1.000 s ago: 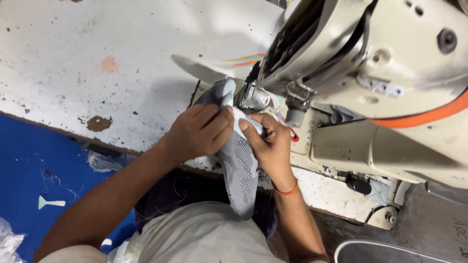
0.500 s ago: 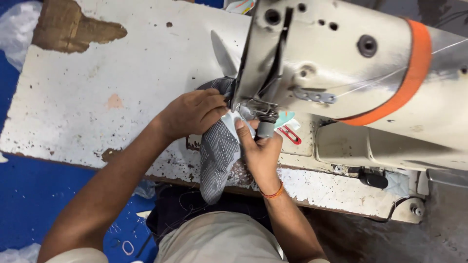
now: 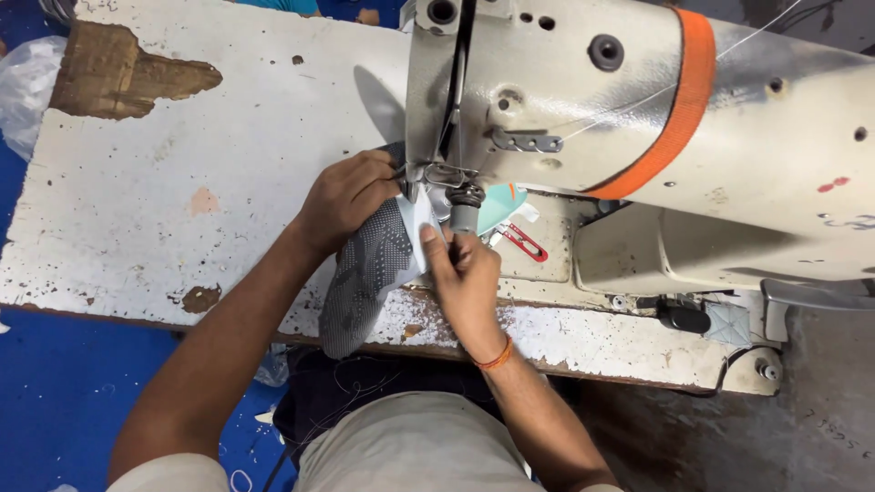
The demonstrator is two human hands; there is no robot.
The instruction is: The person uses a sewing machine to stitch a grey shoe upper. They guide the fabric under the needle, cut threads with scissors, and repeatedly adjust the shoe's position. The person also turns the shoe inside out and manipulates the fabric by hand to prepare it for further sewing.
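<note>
A grey knitted shoe upper (image 3: 369, 273) with a white lining strip lies under the needle area of a cream sewing machine (image 3: 638, 137). My left hand (image 3: 344, 200) presses on the fabric just left of the presser foot (image 3: 463, 202), fingers curled over it. From the near side, my right hand (image 3: 465, 278) pinches the white edge of the fabric by the presser foot. The lower part of the upper hangs over the table's front edge. An orange thread band circles my right wrist.
The worn white table (image 3: 182, 182) has chipped paint and brown bare patches. Red-handled snips (image 3: 519, 241) and a teal piece lie on the machine bed right of the needle. An orange band wraps the machine arm. The blue floor (image 3: 55, 392) shows to the left.
The camera view has shifted, so the machine and table appear lower and more to the left. Both hands stay on the grey upper at the needle, with small shifts in grip.
</note>
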